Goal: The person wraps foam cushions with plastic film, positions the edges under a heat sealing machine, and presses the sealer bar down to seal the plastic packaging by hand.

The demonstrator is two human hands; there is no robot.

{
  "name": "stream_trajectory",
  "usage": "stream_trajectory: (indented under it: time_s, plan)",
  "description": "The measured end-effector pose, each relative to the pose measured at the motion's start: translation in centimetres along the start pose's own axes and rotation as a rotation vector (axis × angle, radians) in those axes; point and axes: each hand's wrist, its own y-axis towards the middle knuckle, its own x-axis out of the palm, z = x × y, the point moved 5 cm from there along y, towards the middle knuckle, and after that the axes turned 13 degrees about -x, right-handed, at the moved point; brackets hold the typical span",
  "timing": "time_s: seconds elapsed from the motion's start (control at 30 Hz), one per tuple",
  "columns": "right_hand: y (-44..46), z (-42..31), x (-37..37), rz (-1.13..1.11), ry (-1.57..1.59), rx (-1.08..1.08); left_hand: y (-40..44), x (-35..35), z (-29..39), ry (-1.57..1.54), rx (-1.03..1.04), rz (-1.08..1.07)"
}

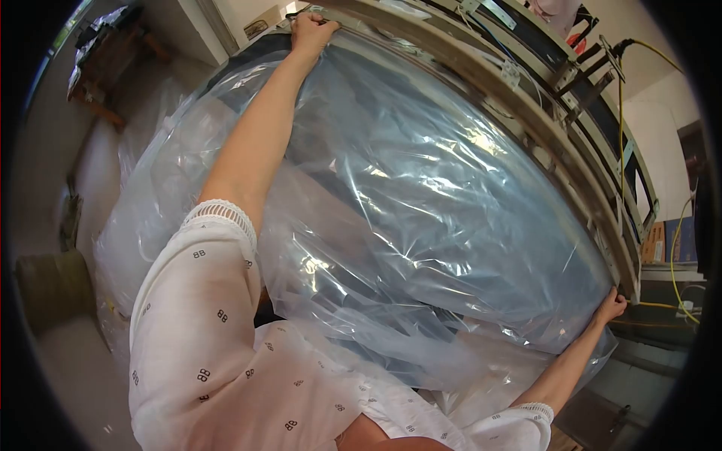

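A large sheet of clear plastic film [451,203] spreads in wrinkles in front of me, with shiny highlights and a bluish surface showing through. My left hand [310,34] reaches to the far upper end of the sheet. Its fingers are closed at the film's edge, beside the machine's long beam [481,79]. At the lower right end of the same beam, my right hand [612,307] is closed on the film's edge. The fingertips of both hands are partly hidden. Loose film hangs toward my body and off to the left.
Metal brackets and a yellow cable [622,128] run along the machine behind the beam. Boxes [654,242] stand at the far right. A wooden table [113,75] with things on it is at the upper left, and a greenish-brown block-like object [54,289] sits at the left.
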Motion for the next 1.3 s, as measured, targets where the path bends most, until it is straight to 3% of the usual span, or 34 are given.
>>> stream_trajectory:
  time_s: [0.03,0.13,0.23,0.37,0.43,0.47,0.5,0.53,0.57,0.6,0.63,0.67,0.7,0.77,0.8,0.83,0.87,0.9,0.93,1.0,1.03,1.13,1.2,1.23,1.27,1.3]
  plan:
    - [0.3,0.2,0.0,-0.021,0.045,0.029,-0.1,-0.1,0.1,0.009,-0.026,-0.004]
    - [0.8,0.6,-0.3,-0.091,0.176,0.122,-1.0,-1.3,0.3,-0.728,-0.385,-0.164]
    - [1.0,0.8,-0.2,-0.094,0.319,0.054,-0.5,-2.8,0.2,-0.679,-0.306,-0.097]
    - [1.0,0.7,-0.1,-0.087,0.369,0.000,2.1,-4.8,-1.4,-0.312,-0.148,0.083]
    - [1.1,-1.2,0.1,-0.091,0.554,-0.085,3.1,-4.5,-2.2,-0.235,-0.088,0.082]
    - [0.4,-5.7,-1.0,-0.104,0.575,-0.063,5.7,-3.8,-3.8,0.083,-0.013,0.077]
    - [0.2,-6.7,-1.4,-0.120,0.421,0.101,5.9,-3.1,-3.9,0.234,0.195,0.039]
    - [0.2,-5.1,-0.9,-0.120,0.253,0.011,3.3,-3.0,-2.1,-0.054,0.150,-0.080]
    - [0.3,-2.4,-0.2,-0.238,-0.119,0.102,2.7,-2.5,-2.3,0.116,0.102,-0.225]
    - [0.6,-2.2,0.2,-0.161,-0.419,-0.108,1.9,-2.3,-1.4,0.476,-0.167,-0.114]
    - [0.0,-4.6,-1.4,-0.153,-0.392,-0.113,-4.0,-3.1,4.1,0.695,-0.016,-0.166]
    - [-1.7,-9.6,-4.7,0.022,-0.436,-0.276,0.6,-0.8,-0.9,0.433,0.080,-0.553]
    - [-1.8,-11.2,-6.6,-0.048,-0.423,-0.371,-1.5,-1.9,0.9,0.148,-0.038,-0.668]
    - [-3.7,-11.7,-8.7,-0.072,-0.621,-0.470,0.2,-5.0,1.9,-0.015,-0.014,-0.506]
    - [-5.2,-10.8,-9.3,-0.146,-0.650,-0.460,5.0,-6.7,-0.6,0.040,0.037,-0.480]
    - [-6.7,-11.0,-10.3,-0.227,-0.553,-0.458,6.4,-9.4,-0.5,0.317,0.109,-0.294]
    - [-8.6,-12.2,-11.7,-0.298,-0.447,-0.462,13.0,-12.8,-5.5,0.448,0.129,-0.379]
    - [-10.2,-12.5,-12.7,-0.309,-0.300,-0.471,12.1,-15.2,-5.1,0.409,0.245,-0.350]
    - [-11.5,-12.5,-13.6,-0.318,-0.150,-0.482,14.0,-17.6,-6.5,0.487,0.232,-0.321]
    - [-14.6,-13.5,-15.3,-0.337,-0.149,-0.516,16.8,-22.7,-8.8,0.801,0.236,-0.174]
    - [-15.5,-14.0,-15.8,-0.343,-0.144,-0.536,18.1,-24.1,-9.4,0.995,0.230,-0.057]
    - [-16.1,-15.4,-16.8,-0.359,-0.124,-0.568,15.1,-21.8,-8.2,1.212,0.494,0.125]
    - [-15.6,-14.4,-16.7,-0.350,-0.053,-0.505,6.3,-14.3,-2.7,0.913,0.950,-0.085]
    - [-15.1,-13.9,-16.7,-0.346,-0.016,-0.476,-1.0,-10.1,1.7,0.790,0.753,-0.376]
    - [-14.6,-13.8,-16.8,-0.330,-0.027,-0.484,-9.1,-7.0,5.9,0.580,0.700,-0.717]
    - [-13.9,-13.1,-16.6,-0.319,0.023,-0.414,-18.9,-5.8,11.4,0.499,0.589,-0.922]
